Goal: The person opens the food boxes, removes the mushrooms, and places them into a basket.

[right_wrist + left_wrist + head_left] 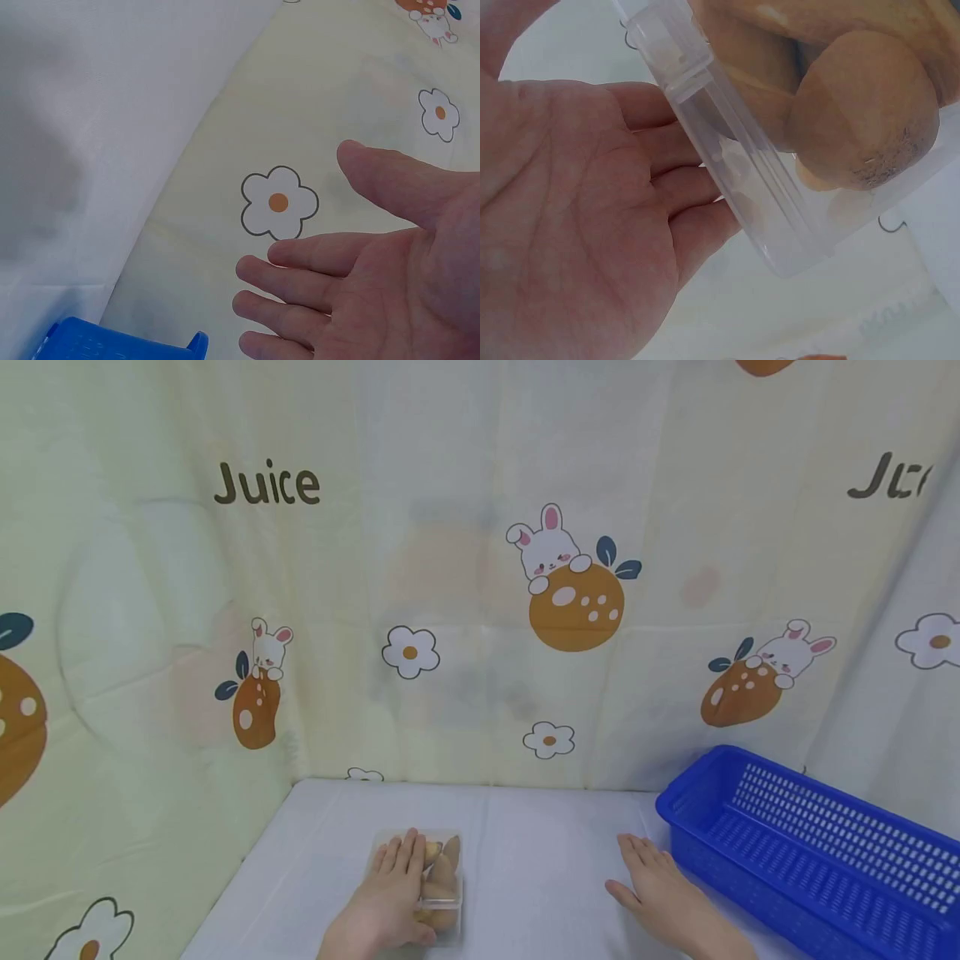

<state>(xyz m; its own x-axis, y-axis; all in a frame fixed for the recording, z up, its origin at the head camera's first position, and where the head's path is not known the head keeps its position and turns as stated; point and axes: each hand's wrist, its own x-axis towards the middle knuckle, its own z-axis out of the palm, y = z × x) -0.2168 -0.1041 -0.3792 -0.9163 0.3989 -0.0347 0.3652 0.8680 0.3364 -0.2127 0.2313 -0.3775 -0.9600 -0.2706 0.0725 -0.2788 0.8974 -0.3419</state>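
A clear plastic box (pixel 453 903) with several brown, rounded, tapering pieces (pixel 444 872) inside stands on the white table. My left hand (pixel 390 889) lies along the box's left part, fingers straight and pointing away, thumb near its front. In the left wrist view, the palm of that hand (pixel 592 210) faces the camera and its fingertips pass behind the box's clear edge (pixel 772 217). To the right, my right hand (pixel 663 893) hovers over the table with nothing in it. Its fingers (pixel 289 285) are extended and the thumb is spread in the right wrist view.
A long blue plastic basket (pixel 738 860) with perforated walls stands at the right, just beyond my right hand. A cloth curtain (pixel 465 693) printed with rabbits, oranges and flowers hangs along the back and left of the white table (pixel 547 860).
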